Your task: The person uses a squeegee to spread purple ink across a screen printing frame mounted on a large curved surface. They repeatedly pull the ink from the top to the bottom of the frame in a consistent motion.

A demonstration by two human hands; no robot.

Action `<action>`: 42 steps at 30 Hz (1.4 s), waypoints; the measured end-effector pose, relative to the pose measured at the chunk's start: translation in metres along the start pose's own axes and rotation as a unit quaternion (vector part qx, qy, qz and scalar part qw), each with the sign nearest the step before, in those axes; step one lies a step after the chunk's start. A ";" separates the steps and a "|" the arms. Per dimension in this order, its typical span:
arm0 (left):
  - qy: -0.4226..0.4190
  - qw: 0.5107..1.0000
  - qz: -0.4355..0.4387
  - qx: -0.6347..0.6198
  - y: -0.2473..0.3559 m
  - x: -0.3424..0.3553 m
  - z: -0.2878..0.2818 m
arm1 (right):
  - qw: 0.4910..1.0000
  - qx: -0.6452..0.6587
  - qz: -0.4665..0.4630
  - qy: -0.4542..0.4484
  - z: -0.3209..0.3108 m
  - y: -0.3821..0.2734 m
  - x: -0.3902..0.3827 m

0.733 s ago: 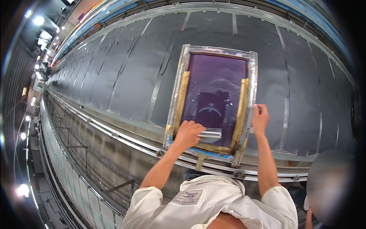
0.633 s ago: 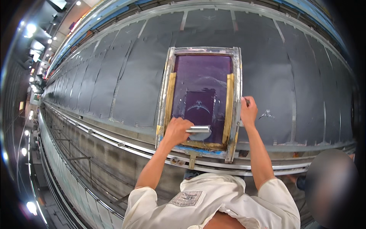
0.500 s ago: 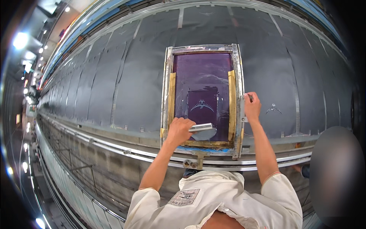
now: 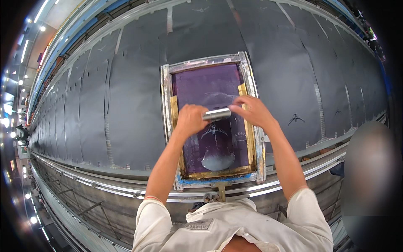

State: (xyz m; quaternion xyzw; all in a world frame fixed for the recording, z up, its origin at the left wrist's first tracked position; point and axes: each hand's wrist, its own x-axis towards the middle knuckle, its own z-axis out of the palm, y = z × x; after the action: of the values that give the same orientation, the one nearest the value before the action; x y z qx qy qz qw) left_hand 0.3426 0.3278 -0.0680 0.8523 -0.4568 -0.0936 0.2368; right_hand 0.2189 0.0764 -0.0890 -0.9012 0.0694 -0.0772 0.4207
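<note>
A silver-coloured squeegee [image 4: 217, 114] is gripped at its left end by my left hand [image 4: 192, 119], above the purple mesh of a screen-printing frame [image 4: 205, 59]. My right hand [image 4: 253, 111] is at the squeegee's right end, its thumb and forefinger slightly apart; whether they touch it is hard to tell. Below the squeegee, a pale crown-like motif [image 4: 214, 132] shows in the mesh. A pool of grey ink [image 4: 218, 159] lies on the near part of the screen, with a thin streak running up from it. Brown tape [image 4: 247, 145] lines the inner edges.
The frame lies on a long table covered with dark grey sheets [image 4: 134, 96]. A printed motif [image 4: 296, 119] shows on the sheet to the right. A metal rail [image 4: 273, 190] runs along the near edge, with a bracket [image 4: 220, 192] at the frame. A blurred shape stands at far right.
My right hand has left the frame's right side and come over to the squeegee. My left hand has moved the squeegee away from me, off the ink pool. The view has shifted.
</note>
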 end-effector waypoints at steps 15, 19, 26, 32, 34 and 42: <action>-0.055 0.998 0.009 0.034 0.055 -0.102 0.033 | 0.949 -0.167 -0.069 -0.259 0.050 -0.052 -0.095; 0.010 0.999 0.018 0.043 0.009 -0.016 0.017 | 0.949 -0.223 -0.069 -0.210 0.038 -0.035 0.005; 0.021 1.000 0.002 0.009 -0.012 0.015 0.018 | 0.972 -0.141 -0.033 -0.187 0.045 -0.019 0.040; -0.021 0.999 0.015 0.036 0.045 -0.088 0.035 | 0.967 -0.137 -0.067 -0.204 0.054 -0.048 -0.081; 0.011 1.000 0.013 0.009 0.064 -0.123 0.041 | 0.973 -0.122 -0.074 -0.184 0.058 -0.058 -0.115; -0.101 0.995 -0.025 0.009 0.069 -0.126 0.033 | 0.978 -0.114 -0.070 -0.157 0.060 -0.063 -0.134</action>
State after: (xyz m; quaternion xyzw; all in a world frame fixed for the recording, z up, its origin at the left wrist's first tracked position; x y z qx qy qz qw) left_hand 0.2085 0.3884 -0.0699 0.8519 -0.4576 -0.1811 0.1791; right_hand 0.1032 0.1867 -0.0893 -0.9468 -0.0526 0.0447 0.3143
